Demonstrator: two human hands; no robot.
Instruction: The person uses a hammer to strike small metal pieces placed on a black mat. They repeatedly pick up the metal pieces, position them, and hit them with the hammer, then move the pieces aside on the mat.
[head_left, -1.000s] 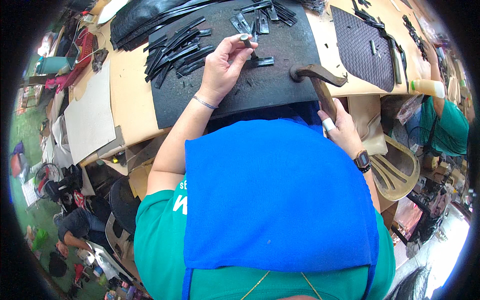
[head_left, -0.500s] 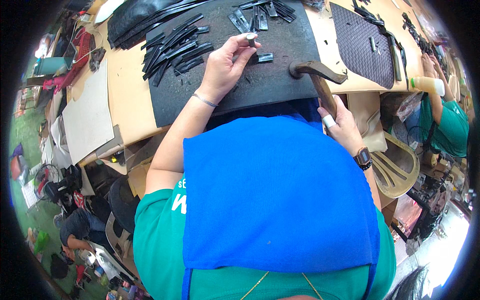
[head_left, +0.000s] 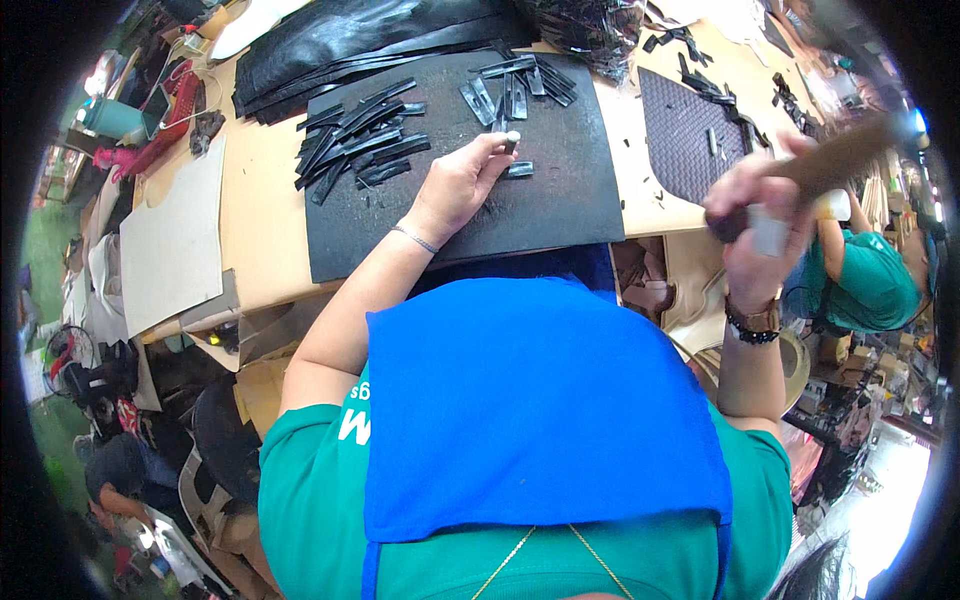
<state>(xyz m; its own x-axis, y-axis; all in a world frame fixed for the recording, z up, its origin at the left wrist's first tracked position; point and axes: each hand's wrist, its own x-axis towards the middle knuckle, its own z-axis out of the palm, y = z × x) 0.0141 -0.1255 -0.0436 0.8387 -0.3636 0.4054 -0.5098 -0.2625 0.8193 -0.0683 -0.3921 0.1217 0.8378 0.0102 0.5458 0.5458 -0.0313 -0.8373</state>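
My left hand (head_left: 455,195) is closed on a small metal punch (head_left: 512,141), held upright between thumb and fingers over the dark board (head_left: 400,235). A short black strip (head_left: 518,170) lies just beside the punch, toward me. My right hand (head_left: 762,225), a white wrap around one finger, grips a hammer (head_left: 840,160) raised at the right, above the table's edge; motion blurs it. Left of the punch is a loose pile of black strips (head_left: 350,145). Several slotted black pieces (head_left: 515,90) lie beyond it on the board.
Large black sheets (head_left: 340,60) are stacked behind the board. A dark textured mat (head_left: 680,130) lies on the table at right, with black scraps around it. At left is a pale flat sheet (head_left: 175,240). Another person in a green shirt (head_left: 875,280) sits at the far right.
My right hand has swung the hammer up and to the right, away from the board's front edge. My left hand still holds the punch upright over the board.
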